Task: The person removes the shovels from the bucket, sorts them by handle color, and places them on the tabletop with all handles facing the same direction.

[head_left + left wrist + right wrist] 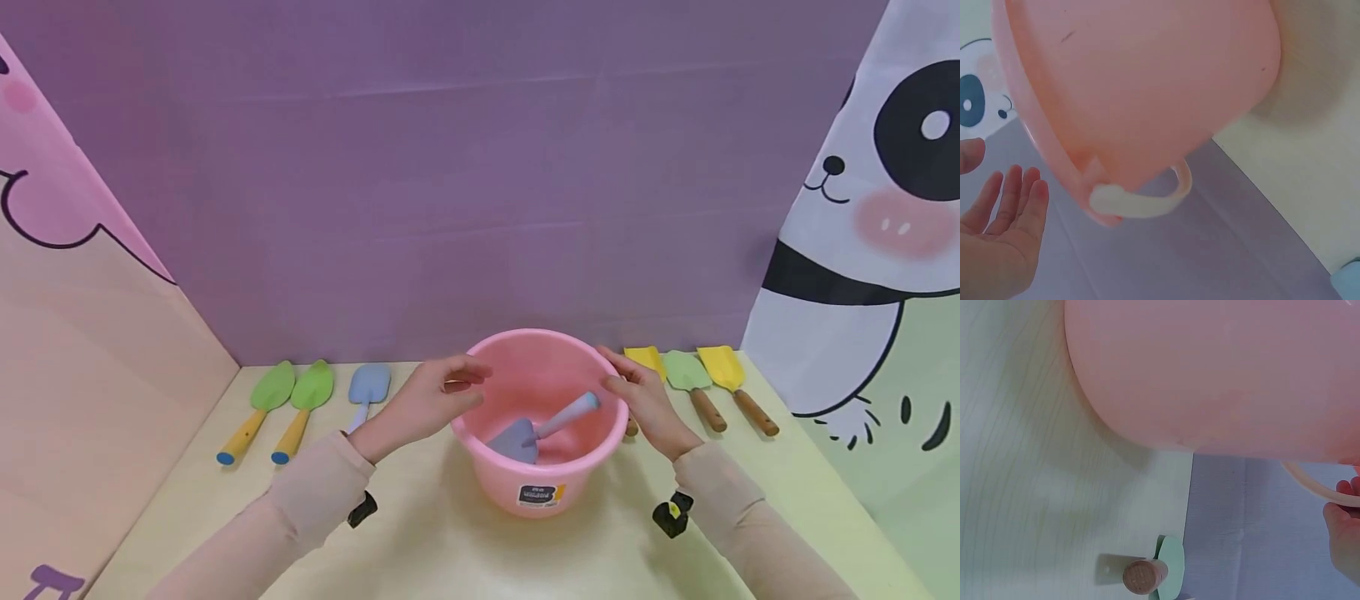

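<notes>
A pink plastic bucket stands upright at the middle of the table, its label facing me. Inside it leans a toy shovel with a blue-grey blade, its handle pointing up to the right. My left hand hovers at the left rim, fingers loosely bent over it; the left wrist view shows its fingers spread from the thumb, holding nothing. At the right rim, my right hand grips the bucket's edge. The right wrist view shows its thumb and fingers around the pale bucket handle.
Two green trowels with yellow handles and a blue shovel lie to the left. On the right lie yellow shovels and a pale green one, all with wooden handles. A purple backdrop closes off the back.
</notes>
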